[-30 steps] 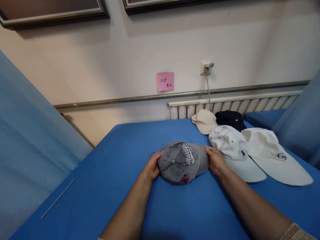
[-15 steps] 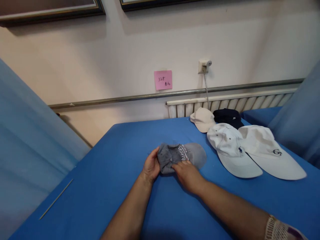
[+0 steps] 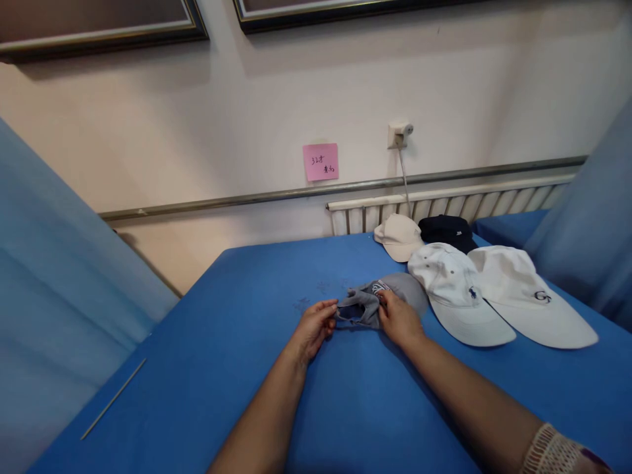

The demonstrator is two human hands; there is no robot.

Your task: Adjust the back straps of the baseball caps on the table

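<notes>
A grey baseball cap point(image 3: 363, 301) with white lettering lies on the blue-covered table, its brim pointing right and its rear opening facing left. My left hand point(image 3: 316, 327) pinches the back edge of the cap between thumb and fingers. On the near side, my right hand point(image 3: 399, 320) grips the cap's crown close to the lettering. The cap's brim partly shows beyond my right hand, near a white cap point(image 3: 447, 276) with a small dark logo.
Right of the grey cap lie a white cap with dark letters point(image 3: 518, 283), a cream cap point(image 3: 399, 234) and a navy cap point(image 3: 444, 229). A thin stick point(image 3: 113, 399) rests at the left. Blue curtains point(image 3: 59, 283) hang at both sides; a radiator point(image 3: 375, 214) stands behind.
The grey cap has moved right, towards the white caps. My left hand has shifted from its side to a pinch on the rear edge, and the rear opening now shows.
</notes>
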